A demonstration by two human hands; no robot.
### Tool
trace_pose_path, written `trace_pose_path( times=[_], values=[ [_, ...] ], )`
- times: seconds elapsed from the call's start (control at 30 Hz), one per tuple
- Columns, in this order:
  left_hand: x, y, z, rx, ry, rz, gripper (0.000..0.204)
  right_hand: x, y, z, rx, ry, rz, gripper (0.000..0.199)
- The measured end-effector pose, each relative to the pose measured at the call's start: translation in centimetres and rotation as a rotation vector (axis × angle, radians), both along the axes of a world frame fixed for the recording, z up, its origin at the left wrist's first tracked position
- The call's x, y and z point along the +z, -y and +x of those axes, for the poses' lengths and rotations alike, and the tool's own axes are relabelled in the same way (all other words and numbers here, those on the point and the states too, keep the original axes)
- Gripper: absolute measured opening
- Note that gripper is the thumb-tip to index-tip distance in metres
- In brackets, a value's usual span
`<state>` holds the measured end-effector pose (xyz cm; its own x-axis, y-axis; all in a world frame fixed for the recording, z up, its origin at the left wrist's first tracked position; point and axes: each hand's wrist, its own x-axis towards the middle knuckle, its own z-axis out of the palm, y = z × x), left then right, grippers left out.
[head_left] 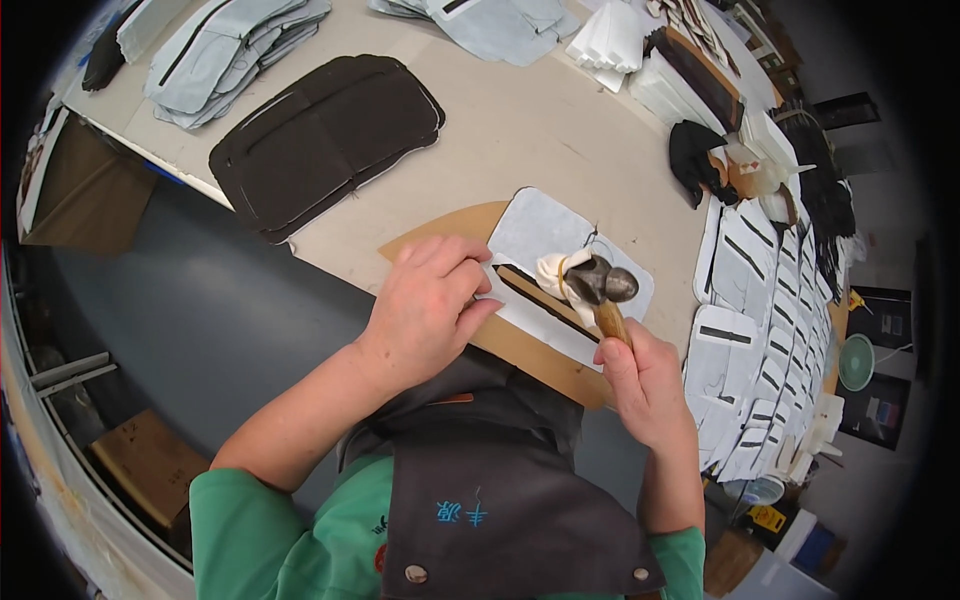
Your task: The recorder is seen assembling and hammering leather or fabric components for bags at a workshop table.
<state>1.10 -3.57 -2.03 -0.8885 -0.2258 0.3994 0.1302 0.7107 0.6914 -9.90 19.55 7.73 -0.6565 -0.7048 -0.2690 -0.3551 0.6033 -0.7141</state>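
In my right hand (645, 385) is a hammer (608, 290), gripped by its wooden handle. White cloth is tied over one end of its metal head with a yellow band. The hammer head is over a light grey panel (545, 225) with a long dark-edged slot (540, 297), which hides part of the panel. My left hand (430, 305) has its fingers bent and pinched at the left end of this panel, beside the slot. Beneath the panel lies a tan board (440, 228) at the table's front edge.
A stack of dark brown padded panels (325, 140) lies to the left on the table (480, 130). Grey slotted pieces (235, 50) are piled at the far left, and many more (735, 350) overlap at the right. A glue bottle (750, 175) stands near a black object (692, 160).
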Motion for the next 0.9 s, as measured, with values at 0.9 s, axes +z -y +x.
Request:
trace_pose_path(
  times=[0.9],
  values=[
    [0.3, 0.4, 0.1, 0.029, 0.068, -0.175, 0.025, -6.3, 2.4, 0.0, 0.027, -0.249, -0.337, 0.036]
  ],
)
